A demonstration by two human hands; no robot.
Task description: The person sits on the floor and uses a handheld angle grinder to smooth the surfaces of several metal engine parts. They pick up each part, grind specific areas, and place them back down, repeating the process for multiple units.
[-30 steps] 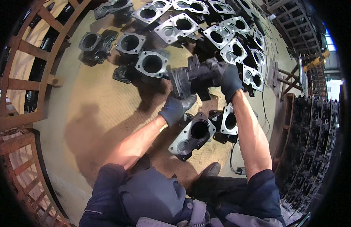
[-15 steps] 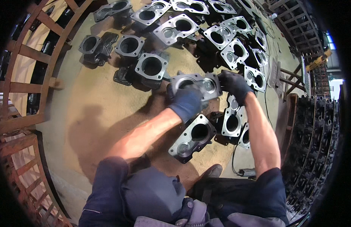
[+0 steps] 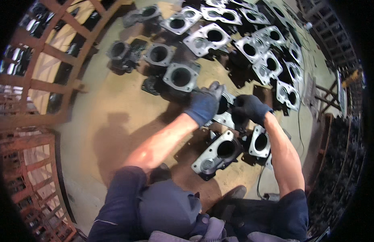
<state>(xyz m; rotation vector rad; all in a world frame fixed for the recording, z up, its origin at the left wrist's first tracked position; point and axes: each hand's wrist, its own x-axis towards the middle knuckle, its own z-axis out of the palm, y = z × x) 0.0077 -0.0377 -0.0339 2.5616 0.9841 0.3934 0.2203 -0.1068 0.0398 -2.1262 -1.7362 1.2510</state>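
Note:
My left hand (image 3: 205, 105), in a dark blue glove, is against the left side of a metal casting (image 3: 225, 119) with a machined silver face and a round bore. Its fingers point away from me along the casting's edge, closed in on it. On the right side of the same casting, my right hand (image 3: 252, 109) is curled, its fingertips partly hidden. Much of the casting is covered by both gloves. Just nearer to me lies a similar casting (image 3: 207, 166) with a large bore and a smaller round recess. Another casting (image 3: 260, 141) sits below my right hand.
Several more castings stand beyond my hands, among them a square-flanged one (image 3: 181, 77) and a two-opening one (image 3: 207, 39). Rusty slatted metal crates (image 3: 58, 86) line the left. Stacked dark parts (image 3: 338, 161) are at right. A thin cable (image 3: 302, 133) runs along the floor.
The casting in my hands has turned and come slightly nearer to me, more of it hidden by the gloves. My left hand has shifted to its side. The whole view has swung, moving the scene rightward.

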